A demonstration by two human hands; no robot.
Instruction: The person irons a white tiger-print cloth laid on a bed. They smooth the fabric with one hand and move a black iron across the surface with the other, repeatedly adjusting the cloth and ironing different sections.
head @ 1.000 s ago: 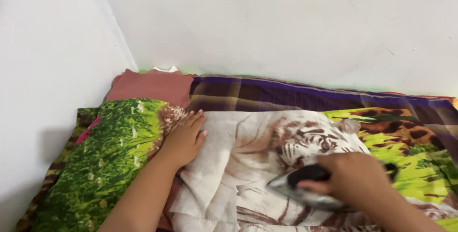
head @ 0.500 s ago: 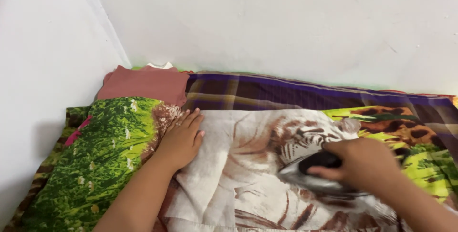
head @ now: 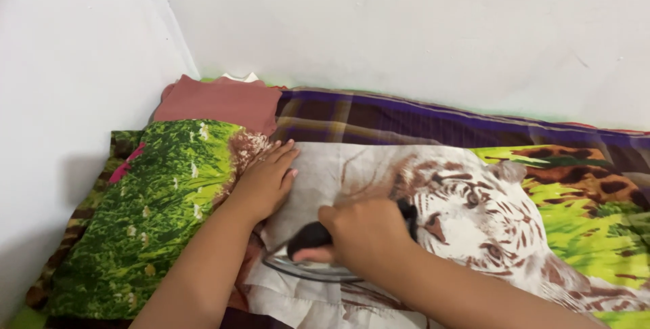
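Right hand [head: 369, 234] fingers wrapped round black handle of iron [head: 308, 258]; iron now slid leftward off tiger's face, close below left hand [head: 265, 181]. Pass working toward left edge of tiger-print cloth [head: 474, 207]. Left hand flat, fingers spread, pinning cloth. Count: one iron, two hands, one tiger cloth. Farther: one plaid blanket [head: 406, 122], one folded reddish garment [head: 220, 102], white wall [head: 406, 24].

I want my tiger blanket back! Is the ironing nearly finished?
Not yet. The right hand grips the iron, which sits on the tiger cloth near its left end, while the left hand presses the cloth flat. The part with the tiger's face looks fairly smooth. The near edge under the iron still shows folds, so some pressing looks left.
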